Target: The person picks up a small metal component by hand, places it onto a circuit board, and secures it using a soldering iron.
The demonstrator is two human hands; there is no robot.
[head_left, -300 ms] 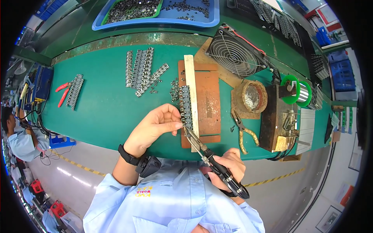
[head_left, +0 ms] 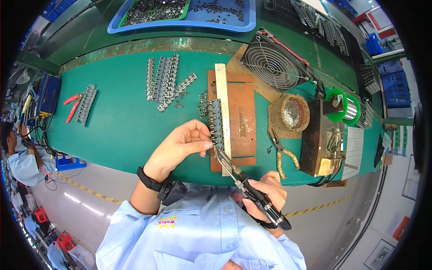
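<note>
A strip of small black-and-silver components (head_left: 216, 121) stands lengthwise against a pale wooden bar (head_left: 222, 85) on a reddish-brown board (head_left: 242, 117). My left hand (head_left: 180, 145) is closed at the strip's lower left edge, thumb and fingertips together; whatever lies between them is too small to make out. In my right hand (head_left: 269, 193) is a black-handled soldering iron (head_left: 254, 191) with a thin metal tube along its shaft. Its tip reaches the strip's lower end, close to my left thumb. Loose small metal parts (head_left: 203, 104) lie left of the strip.
Several finished-looking strips (head_left: 165, 78) lie at the back left, with red-handled pliers (head_left: 72, 108) further left. To the right are worn pliers (head_left: 282, 155), a round crusted pot (head_left: 294, 112), a fan (head_left: 274, 60) and a solder spool (head_left: 344, 105). A blue tray (head_left: 216, 26) stands behind.
The whole view has shifted by a trace. My right hand and the soldering iron's handle have moved very slightly to the right; my left hand keeps its place at the strip.
</note>
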